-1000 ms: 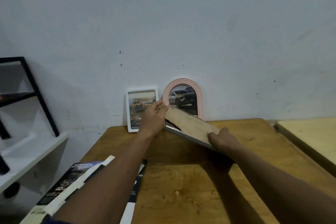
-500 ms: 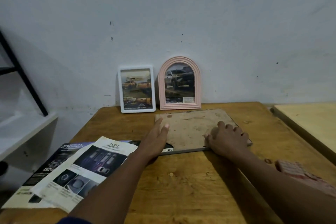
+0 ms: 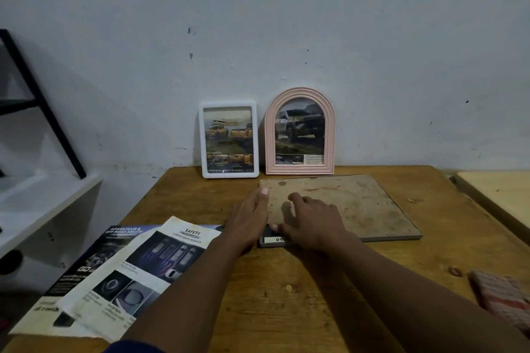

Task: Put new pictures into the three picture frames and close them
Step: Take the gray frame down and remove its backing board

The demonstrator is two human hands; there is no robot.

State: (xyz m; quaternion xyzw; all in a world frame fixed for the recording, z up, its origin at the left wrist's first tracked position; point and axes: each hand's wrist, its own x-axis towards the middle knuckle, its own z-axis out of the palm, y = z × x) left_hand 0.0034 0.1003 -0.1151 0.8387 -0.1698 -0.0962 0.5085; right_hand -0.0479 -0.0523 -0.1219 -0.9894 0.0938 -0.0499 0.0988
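Note:
A large picture frame (image 3: 358, 203) lies face down on the wooden table (image 3: 286, 309), its brown backing board up. A strip of picture with dark letters shows at its near left corner. My left hand (image 3: 249, 218) lies flat along the frame's left edge, fingers straight. My right hand (image 3: 309, 221) rests on the backing board near that corner, fingers spread and slightly bent. A white rectangular frame (image 3: 229, 139) and a pink arched frame (image 3: 299, 132) stand against the wall, each with a car picture inside.
Car brochure pages (image 3: 123, 272) are spread over the table's near left corner. A pink-and-white patterned object (image 3: 502, 298) lies at the near right. A white shelf (image 3: 34, 203) with a black metal stand sits to the left, and a lighter table (image 3: 499, 195) to the right.
The large frame went from tilted in both hands to flat and face down on the table. My right hand slid left across the backing board toward the near left corner.

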